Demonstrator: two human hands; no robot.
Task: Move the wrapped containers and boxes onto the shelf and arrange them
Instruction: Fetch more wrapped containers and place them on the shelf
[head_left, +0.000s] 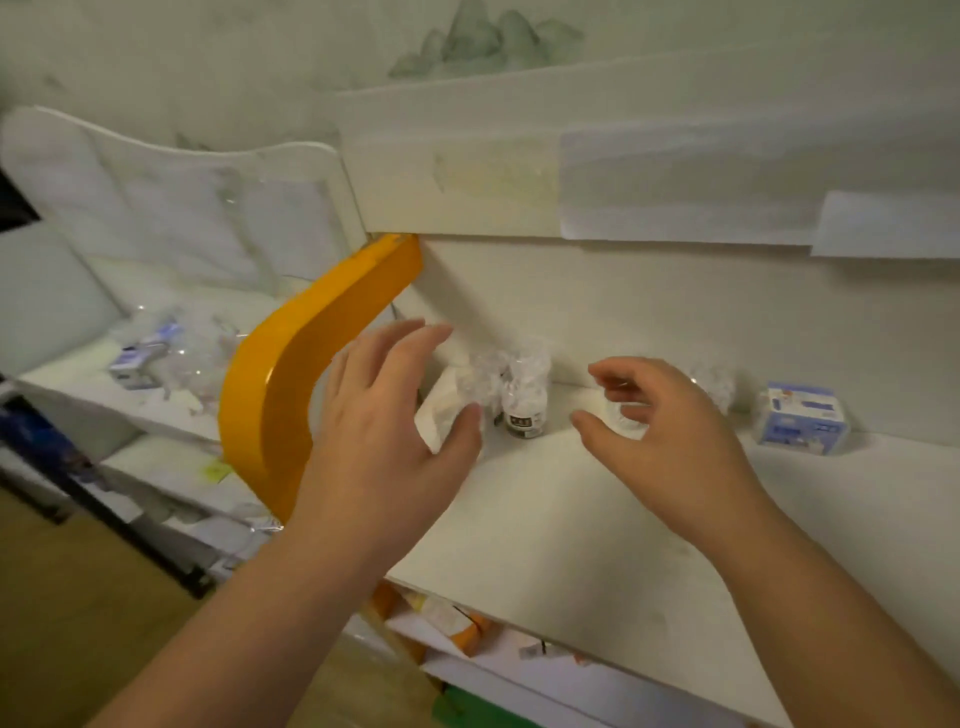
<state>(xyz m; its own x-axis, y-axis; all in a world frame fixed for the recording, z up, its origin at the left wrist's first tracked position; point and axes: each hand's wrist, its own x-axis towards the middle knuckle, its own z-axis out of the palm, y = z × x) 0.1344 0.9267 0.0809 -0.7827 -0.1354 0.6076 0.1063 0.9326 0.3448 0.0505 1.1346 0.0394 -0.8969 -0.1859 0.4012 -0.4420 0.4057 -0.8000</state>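
Both bare hands, left hand (387, 415) and right hand (670, 431), hover loosely spread and empty over the white shelf (597, 519), seemingly poised to straighten the plastic-wrapped white bottle (524, 397).

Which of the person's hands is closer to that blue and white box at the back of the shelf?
Right. The right hand hovers just left of the blue and white box, not touching it. The left hand is much farther left, by the wrapped bottle.

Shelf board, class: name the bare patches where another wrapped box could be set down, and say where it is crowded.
Bare: the shelf front, before both hands, and the stretch between the right hand and the blue-and-white box. Crowded: the back corner by the left hand, around the wrapped bottle.
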